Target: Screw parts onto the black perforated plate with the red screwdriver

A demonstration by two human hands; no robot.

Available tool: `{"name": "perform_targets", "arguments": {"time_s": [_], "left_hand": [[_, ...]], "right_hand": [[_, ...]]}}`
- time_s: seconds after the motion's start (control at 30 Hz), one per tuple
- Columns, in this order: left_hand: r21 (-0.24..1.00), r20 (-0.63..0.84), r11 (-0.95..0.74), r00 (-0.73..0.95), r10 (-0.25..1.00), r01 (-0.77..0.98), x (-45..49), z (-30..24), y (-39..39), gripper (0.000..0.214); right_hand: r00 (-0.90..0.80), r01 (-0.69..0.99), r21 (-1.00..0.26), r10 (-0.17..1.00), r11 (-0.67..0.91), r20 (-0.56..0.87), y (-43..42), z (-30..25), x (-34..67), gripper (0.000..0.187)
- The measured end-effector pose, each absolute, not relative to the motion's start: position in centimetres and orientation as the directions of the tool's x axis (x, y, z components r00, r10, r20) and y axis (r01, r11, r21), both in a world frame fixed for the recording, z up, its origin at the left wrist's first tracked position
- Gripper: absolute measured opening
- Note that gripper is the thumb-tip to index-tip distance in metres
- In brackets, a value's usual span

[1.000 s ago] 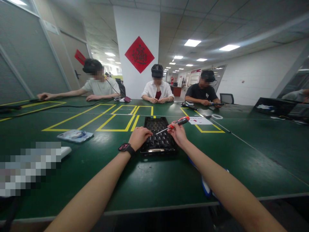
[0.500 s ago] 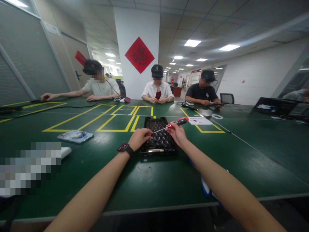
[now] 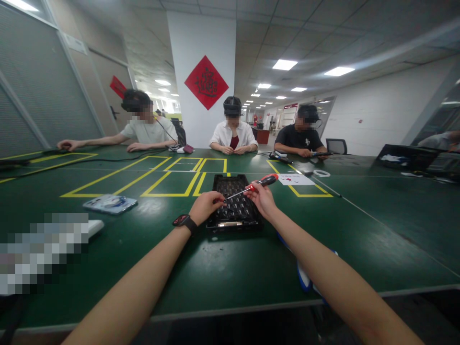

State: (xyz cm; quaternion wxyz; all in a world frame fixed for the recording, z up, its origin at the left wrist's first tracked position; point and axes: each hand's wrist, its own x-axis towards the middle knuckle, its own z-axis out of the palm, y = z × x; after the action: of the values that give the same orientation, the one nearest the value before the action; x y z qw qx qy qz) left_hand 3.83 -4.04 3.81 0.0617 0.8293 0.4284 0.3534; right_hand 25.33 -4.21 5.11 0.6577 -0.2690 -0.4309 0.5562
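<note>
My right hand (image 3: 262, 199) grips a screwdriver (image 3: 269, 180) with a red and black handle. Its thin metal shaft slants down to the left, over a black open tray-like case (image 3: 218, 183). At the shaft's tip is my left hand (image 3: 205, 208), thumb and fingers pinched together; whatever lies between them is too small to make out. The case lies flat on the green table, with a patterned inside that has several shiny spots and a pale strip near its front edge. A dark watch (image 3: 184, 221) is on my left wrist.
A phone-like object with a printed picture (image 3: 109, 203) lies to the left, a blurred-out white object nearer me. Under my right forearm are blue-and-white items (image 3: 304, 278). A paper sheet (image 3: 296, 179) and a white ring (image 3: 321, 173) lie right. Several people sit across the table.
The whole view has shifted slightly left. Both hands, the screwdriver and the case keep almost the same places relative to one another.
</note>
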Motion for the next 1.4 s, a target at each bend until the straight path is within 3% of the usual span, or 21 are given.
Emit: {"name": "perform_targets", "arguments": {"time_s": [0.93,1.4], "left_hand": [[0.444,0.501,-0.598,0.368,0.783,0.668,3.7,3.6,-4.0,0.017],[0.46,0.456,-0.552,0.349,0.819,0.695,3.3,3.1,-3.5,0.016]], "right_hand": [[0.005,-0.465,-0.836,0.945,0.293,0.328,-4.5,5.0,25.2,0.022],[-0.242,-0.187,-0.862,0.828,0.471,0.506,-5.7,6.7,24.7,0.028]]}}
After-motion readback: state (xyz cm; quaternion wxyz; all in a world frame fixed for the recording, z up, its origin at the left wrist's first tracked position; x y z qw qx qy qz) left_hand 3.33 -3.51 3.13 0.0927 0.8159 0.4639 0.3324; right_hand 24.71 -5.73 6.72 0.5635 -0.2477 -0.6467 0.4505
